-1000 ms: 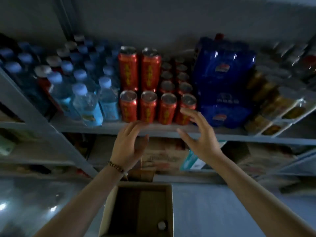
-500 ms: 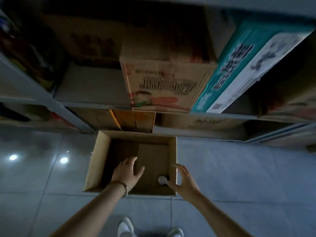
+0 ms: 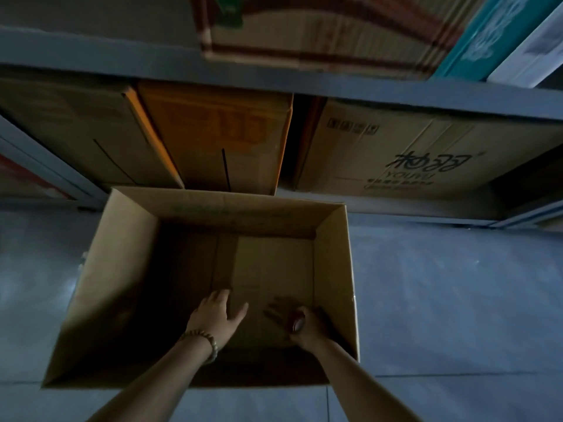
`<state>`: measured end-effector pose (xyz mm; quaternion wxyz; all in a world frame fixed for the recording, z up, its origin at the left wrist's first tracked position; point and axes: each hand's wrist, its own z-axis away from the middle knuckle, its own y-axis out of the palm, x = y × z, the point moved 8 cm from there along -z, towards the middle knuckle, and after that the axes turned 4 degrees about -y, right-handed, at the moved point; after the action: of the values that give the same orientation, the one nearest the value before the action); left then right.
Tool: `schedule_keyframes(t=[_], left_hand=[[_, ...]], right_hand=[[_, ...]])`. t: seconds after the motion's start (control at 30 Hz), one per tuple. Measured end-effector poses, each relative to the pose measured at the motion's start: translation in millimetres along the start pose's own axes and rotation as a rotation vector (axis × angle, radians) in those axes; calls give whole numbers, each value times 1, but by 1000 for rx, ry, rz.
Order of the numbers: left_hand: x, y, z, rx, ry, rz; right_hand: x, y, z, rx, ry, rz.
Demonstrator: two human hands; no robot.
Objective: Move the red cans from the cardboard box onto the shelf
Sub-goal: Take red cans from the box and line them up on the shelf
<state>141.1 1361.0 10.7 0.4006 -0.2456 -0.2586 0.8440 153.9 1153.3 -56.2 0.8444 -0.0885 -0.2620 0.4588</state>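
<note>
1. We have both hands down inside the open cardboard box (image 3: 333,269), which sits on the grey floor (image 3: 457,300) in the lower middle of the frame, right up against the bottom shelf (image 3: 365,86).

2. Our right hand (image 3: 307,325), low and right of centre, is wrapped around a single red can (image 3: 297,321) — the fingers curl over its far side and the thumb closes on the near side. The light is poor in that corner, so we can only say the grip looks closed on the can; its pale end seems to be tipped toward us.

3. Our left hand (image 3: 217,313), with a beaded bracelet (image 3: 207,342) at the wrist, is spread flat with fingers apart and holds nothing. It hovers over or rests on the box bottom — we cannot tell which.

4. The rest of the box interior shows only bare cardboard. We see no other can in it, though the near left corner is deep in shadow.

5. We judge the task to be almost finished: this looks like the last can, and what remains is to lift it out and set it on the shelf above, which lies outside the frame here.

6. The shelves in the upper half of the frame hold only closed cartons (image 3: 213,132).
</note>
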Motion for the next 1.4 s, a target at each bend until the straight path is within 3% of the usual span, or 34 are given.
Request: schedule_keyframes(t=[0.13, 0.3, 0.37, 0.5, 0.77, 0.93, 1.07, 1.23, 1.4], left_hand=[[12, 10, -16, 10, -33, 49], [7, -17, 12, -11, -52, 459], [-18, -52, 44, -35, 16, 624], [-94, -162, 149, -46, 332, 891], [-212, -386, 384, -129, 745, 974], [-268, -478, 499, -228, 896, 1017], [-292, -528, 554, -325, 920, 1030], [-316, -577, 592, -298, 957, 1112], [-325, -623, 604, -325, 988, 984]], right_hand=[[6, -5, -13, -60, -53, 27], [58, -45, 32, -57, -249, -168], [94, -78, 76, -101, -385, -181], [174, -154, 205, -126, -610, -323], [293, -333, 496, -162, -856, -661], [344, -418, 631, -210, -1007, -649], [372, -455, 699, -222, -1055, -561], [412, -488, 744, -304, -1098, -575], [452, -511, 759, -428, -1122, -522]])
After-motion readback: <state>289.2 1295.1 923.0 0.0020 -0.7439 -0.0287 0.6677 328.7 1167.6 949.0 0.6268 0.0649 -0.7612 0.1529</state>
